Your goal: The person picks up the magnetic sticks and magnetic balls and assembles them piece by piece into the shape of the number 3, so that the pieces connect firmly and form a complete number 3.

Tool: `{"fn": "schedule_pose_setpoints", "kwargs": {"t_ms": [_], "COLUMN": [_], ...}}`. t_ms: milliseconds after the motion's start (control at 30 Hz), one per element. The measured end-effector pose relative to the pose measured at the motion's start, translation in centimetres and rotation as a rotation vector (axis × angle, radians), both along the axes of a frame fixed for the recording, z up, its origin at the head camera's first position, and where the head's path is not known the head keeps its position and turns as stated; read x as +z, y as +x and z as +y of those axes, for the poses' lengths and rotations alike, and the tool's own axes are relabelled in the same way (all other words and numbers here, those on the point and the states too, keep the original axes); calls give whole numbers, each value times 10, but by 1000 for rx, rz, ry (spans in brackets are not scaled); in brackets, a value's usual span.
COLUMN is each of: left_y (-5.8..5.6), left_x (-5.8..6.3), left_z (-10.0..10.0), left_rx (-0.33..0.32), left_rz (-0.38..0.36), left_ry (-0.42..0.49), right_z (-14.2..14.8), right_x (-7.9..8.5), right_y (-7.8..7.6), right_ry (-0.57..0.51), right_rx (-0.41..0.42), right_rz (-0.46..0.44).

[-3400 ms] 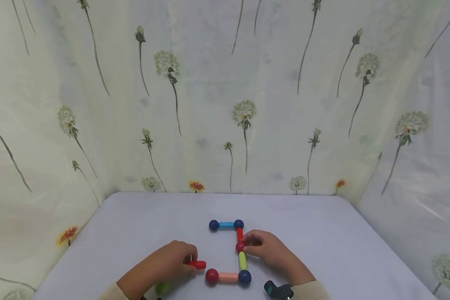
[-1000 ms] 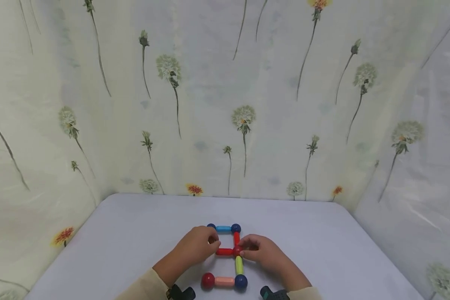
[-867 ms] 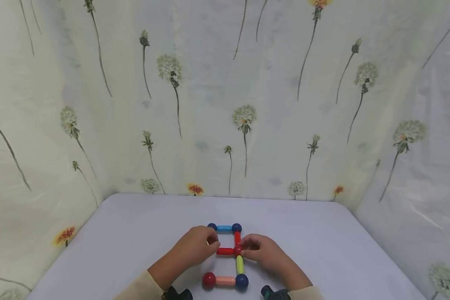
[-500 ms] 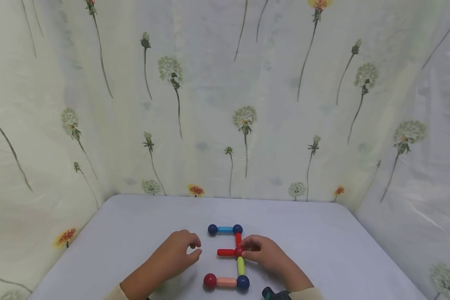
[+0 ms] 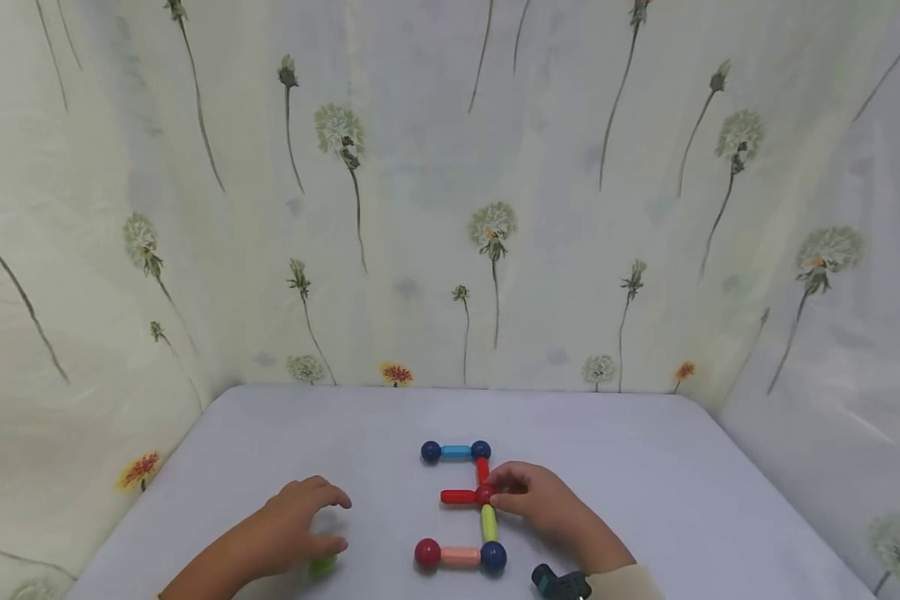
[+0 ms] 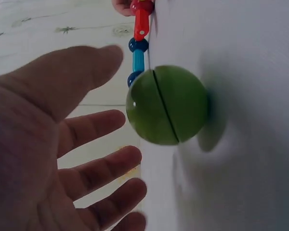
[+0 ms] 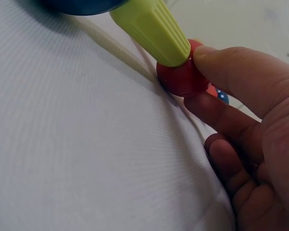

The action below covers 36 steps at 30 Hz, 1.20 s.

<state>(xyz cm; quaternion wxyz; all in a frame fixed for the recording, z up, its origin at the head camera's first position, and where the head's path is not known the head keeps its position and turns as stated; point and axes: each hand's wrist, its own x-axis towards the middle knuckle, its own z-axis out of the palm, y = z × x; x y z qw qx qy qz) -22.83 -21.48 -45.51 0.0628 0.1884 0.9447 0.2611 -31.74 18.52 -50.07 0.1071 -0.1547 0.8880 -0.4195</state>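
My right hand pinches a red ball between thumb and fingertip. That ball is the middle joint of a flat figure of magnetic sticks and balls on the table. A red stick points left from it, its outer end free. A lime stick runs toward me to a dark blue ball, then a pink stick and another red ball. My left hand has its fingers spread beside a green ball, apart from it in the left wrist view.
Behind the pinched ball, an upright red stick leads to a dark blue ball, a light blue stick and another blue ball. The white table ends at a flowered curtain.
My left hand has placed the red stick against the middle red ball, let it go and drawn back left to the green ball. My right hand keeps its pinch.
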Motion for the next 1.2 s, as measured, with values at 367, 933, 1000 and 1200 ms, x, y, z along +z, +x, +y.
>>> {"fn": "schedule_pose_setpoints", "kwargs": {"t_ms": [367,933,1000,1200], "left_y": [3,1,0,-3], "left_x": [-8,-18,-20,-22], "left_z": [-9,-13,-14,-12], "left_rx": [-52,-39,-47,-43], "left_rz": [-113,-178,-163,-149], "left_ry": [107,177,173,175], "right_z": [2,4,5,9], "right_x": [-3,4,3,0], "right_y": [-1,4,3,1], "right_ry": [-9,10,7,3], "right_rx": [25,0,-3,20], "right_rz": [1,11,10,10]}}
